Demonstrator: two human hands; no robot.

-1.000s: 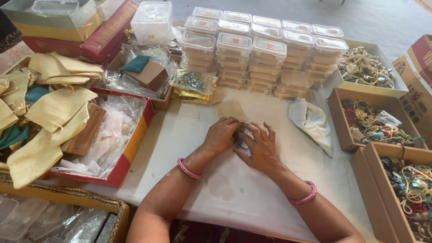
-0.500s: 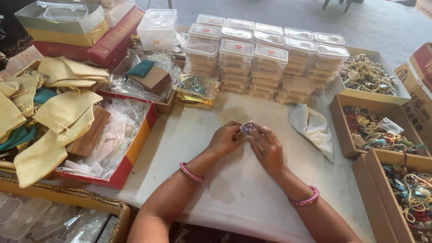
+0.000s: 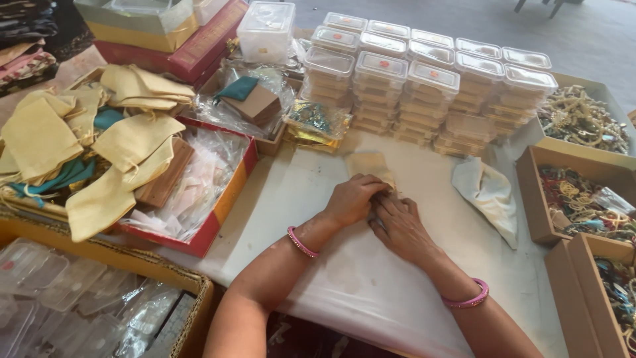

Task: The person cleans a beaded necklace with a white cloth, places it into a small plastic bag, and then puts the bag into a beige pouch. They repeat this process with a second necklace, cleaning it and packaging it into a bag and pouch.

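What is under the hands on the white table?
A small yellow cloth pouch pokes out beyond the left hand and right hand. Its near part, and anything held between the fingers, is covered.

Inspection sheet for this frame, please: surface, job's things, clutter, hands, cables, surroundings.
Surface: white-covered table, crowded at its edges.
Job's things: small yellow pouch flat on the table, partly under both hands.
Clutter: stacked clear lidded boxes; pale cloth; red tray of plastic bags and yellow pouches; cardboard boxes of mixed jewellery.
Hands: left hand and right hand together on the pouch; whatever the fingers pinch is hidden.
Cables: nothing seen.
Surroundings: grey floor beyond.
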